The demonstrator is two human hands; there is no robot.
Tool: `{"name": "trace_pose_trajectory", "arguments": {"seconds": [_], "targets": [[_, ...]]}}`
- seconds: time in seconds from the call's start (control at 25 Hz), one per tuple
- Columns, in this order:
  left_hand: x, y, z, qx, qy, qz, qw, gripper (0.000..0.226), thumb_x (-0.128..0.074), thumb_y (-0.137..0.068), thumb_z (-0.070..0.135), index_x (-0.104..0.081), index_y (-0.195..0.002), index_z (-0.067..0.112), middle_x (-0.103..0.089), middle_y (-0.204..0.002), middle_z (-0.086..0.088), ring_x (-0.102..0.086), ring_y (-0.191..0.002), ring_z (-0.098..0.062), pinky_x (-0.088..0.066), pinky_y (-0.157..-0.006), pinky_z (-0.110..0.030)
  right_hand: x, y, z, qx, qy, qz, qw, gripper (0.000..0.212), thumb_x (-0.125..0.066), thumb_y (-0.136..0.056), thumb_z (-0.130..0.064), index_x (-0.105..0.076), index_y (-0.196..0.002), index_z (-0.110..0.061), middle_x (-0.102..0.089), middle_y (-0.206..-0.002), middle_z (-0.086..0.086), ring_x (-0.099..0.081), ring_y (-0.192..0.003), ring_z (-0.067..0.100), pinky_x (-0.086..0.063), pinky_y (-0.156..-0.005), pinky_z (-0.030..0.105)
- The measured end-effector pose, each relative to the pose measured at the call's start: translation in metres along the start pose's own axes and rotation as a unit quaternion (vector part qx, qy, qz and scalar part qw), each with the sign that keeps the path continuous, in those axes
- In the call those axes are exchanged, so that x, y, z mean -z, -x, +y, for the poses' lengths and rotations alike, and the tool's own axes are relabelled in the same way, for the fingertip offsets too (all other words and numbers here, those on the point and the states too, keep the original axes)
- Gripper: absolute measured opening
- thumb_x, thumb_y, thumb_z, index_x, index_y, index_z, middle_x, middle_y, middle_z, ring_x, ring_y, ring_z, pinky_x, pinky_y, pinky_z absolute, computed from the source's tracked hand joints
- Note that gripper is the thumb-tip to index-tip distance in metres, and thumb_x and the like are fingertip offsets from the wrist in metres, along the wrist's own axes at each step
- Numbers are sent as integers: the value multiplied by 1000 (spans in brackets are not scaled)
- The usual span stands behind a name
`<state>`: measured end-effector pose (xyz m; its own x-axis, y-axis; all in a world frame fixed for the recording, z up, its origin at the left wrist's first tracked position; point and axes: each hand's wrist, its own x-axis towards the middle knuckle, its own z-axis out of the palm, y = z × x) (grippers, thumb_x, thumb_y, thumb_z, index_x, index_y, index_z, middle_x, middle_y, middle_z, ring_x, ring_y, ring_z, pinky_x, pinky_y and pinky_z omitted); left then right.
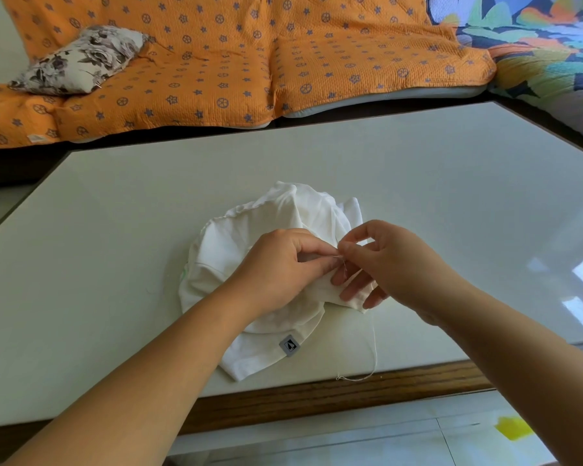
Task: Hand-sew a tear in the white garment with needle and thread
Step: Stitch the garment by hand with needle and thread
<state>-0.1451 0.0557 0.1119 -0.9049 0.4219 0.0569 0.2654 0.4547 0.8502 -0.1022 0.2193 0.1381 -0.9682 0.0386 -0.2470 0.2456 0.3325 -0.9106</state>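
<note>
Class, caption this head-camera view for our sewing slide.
Left hand pinches crumpled white fabric garment on pale table; right hand pinches thin needle, white thread trailing.

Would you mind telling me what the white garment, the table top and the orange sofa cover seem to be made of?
The white garment looks like soft, matte knit, perhaps cotton: it bunches in loose folds. The table top seems glass or glossy lacquer, since bright patches reflect off it. The orange sofa cover looks like quilted, matte fabric, judging by its puckered stitched texture.

I sew a white shirt (266,223) with grey tag (289,345); beyond the shirt, orange blanket (216,62) printed with blue stars, grey-flowered cushion (81,58).
</note>
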Motion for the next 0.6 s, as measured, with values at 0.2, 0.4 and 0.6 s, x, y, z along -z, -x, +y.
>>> {"name": "trace_pose_trajectory", "arguments": {"seconds": [0.2,0.4,0.6], "targets": [[2,0,-1,0,-7,3,1000,10,-72,-88,26,-78,-94,30,-68,-84,18,-64,-83,4,-50,-79,-16,2,-4,2,55,93,33,994,8,-69,-89,-34,-75,-86,-29,-69,-72,-5,-63,-60,7,-49,-56,21],[4,0,1,9,10,-15,1000,10,-72,-89,24,-78,-96,27,-72,-94,15,-66,-90,6,-49,-83,-12,10,-15,-1,89,48,143,985,18,-61,-96,-27,-65,-84,-15,-69,-69,-13,-55,-50,-3,-39,-51,10],[6,1,3,50,68,-34,996,11,-70,-90,22,-77,-99,23,-76,-94,16,-68,-91,6,-50,-81,-9,31,-24,-13,-45,-430,18,901,15,-47,-103,-13,-54,-92,-6,-71,-65,10,-70,-53,16,-52,-44,19]]}}
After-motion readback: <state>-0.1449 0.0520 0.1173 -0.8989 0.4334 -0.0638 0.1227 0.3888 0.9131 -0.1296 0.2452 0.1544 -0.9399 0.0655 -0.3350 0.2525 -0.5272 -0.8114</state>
